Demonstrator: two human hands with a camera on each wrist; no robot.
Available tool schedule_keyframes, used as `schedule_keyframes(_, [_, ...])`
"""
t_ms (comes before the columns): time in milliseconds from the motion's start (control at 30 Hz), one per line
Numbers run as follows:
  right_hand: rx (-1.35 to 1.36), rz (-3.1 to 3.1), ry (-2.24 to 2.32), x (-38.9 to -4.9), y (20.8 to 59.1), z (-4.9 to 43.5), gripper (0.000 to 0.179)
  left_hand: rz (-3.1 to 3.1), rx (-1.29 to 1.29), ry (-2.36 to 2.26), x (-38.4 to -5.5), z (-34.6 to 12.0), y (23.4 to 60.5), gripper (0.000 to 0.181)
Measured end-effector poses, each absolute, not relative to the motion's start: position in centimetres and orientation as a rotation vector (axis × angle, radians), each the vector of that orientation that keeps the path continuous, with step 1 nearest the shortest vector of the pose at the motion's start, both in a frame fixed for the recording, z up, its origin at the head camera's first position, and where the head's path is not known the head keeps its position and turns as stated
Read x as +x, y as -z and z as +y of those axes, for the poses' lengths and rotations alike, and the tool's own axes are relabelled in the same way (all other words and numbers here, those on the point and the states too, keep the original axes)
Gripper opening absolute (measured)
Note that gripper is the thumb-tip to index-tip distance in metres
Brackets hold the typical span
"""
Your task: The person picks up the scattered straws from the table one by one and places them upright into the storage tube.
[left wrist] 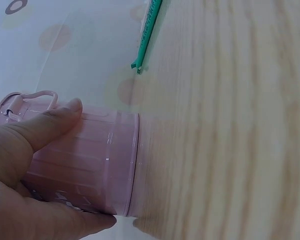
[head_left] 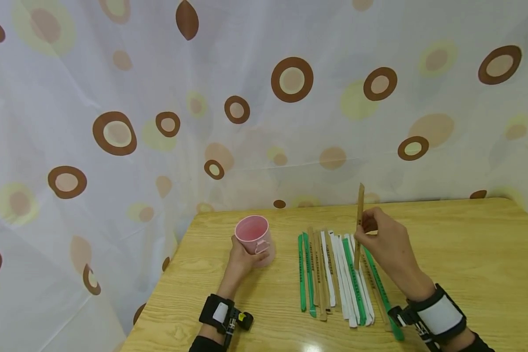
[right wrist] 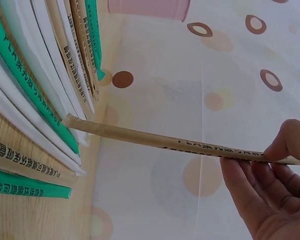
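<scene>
My left hand (head_left: 242, 259) grips a pink bucket-like cup (head_left: 267, 247) with a small side handle, thumb on the near side. The cup stands upright on the table, and its open mouth shows in the head view. Between thumb and fingertips, my right hand (head_left: 389, 239) pinches a brown paper-wrapped straw (head_left: 360, 205). This straw is held nearly upright over the row of wrapped straws, and dark print runs along its wrapper (right wrist: 190, 145). Green (head_left: 302, 283), white (head_left: 341, 278) and brown wrapped straws lie side by side below my right hand.
The wood-grain table (head_left: 475, 254) extends to the right of the straws. A pale curtain (head_left: 255, 49) with brown and beige circles hangs behind the table and along its left side. Black straps with small cameras (head_left: 245, 320) are on both wrists.
</scene>
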State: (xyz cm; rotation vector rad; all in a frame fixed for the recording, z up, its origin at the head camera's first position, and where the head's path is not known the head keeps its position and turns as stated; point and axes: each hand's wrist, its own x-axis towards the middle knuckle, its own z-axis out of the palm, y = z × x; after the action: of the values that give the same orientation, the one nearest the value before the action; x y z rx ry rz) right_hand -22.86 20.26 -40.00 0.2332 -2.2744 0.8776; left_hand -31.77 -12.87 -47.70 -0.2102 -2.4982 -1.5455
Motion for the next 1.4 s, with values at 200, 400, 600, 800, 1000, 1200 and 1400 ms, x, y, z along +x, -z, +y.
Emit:
schedule_keyframes(200, [0.243,-2.236,-0.913,-23.0,39.9,20.2,0.017,-2.496,-0.191,1.602,-32.1,-13.1,47.9,0.095])
schedule_keyframes(400, [0.281,-2.194,-1.02,-23.2,40.2,19.7,0.018,-2.486,-0.198,1.607,-32.0,-13.3,47.8,0.096])
schedule_keyframes(600, [0.338,-2.084,-1.027,-23.5,40.9,19.2,0.02,-2.476,-0.208,1.631,-31.7,-13.4,47.7,0.096])
schedule_keyframes(800, [0.422,-1.969,-1.021,-23.8,41.6,18.3,0.023,-2.485,-0.186,1.619,-31.6,-13.4,47.6,0.095])
schedule_keyframes(1000, [0.463,-1.924,-1.023,-24.2,42.0,17.2,0.021,-2.488,-0.21,1.616,-31.7,-12.9,47.6,0.095])
schedule_keyframes(1200, [0.574,-1.876,-1.096,-25.9,41.6,15.6,0.02,-2.477,-0.23,1.64,-31.8,-12.6,47.6,0.096])
schedule_keyframes(1400, [0.647,-1.85,-1.14,-28.4,40.2,13.5,0.019,-2.465,-0.239,1.606,-31.7,-13.0,47.6,0.094])
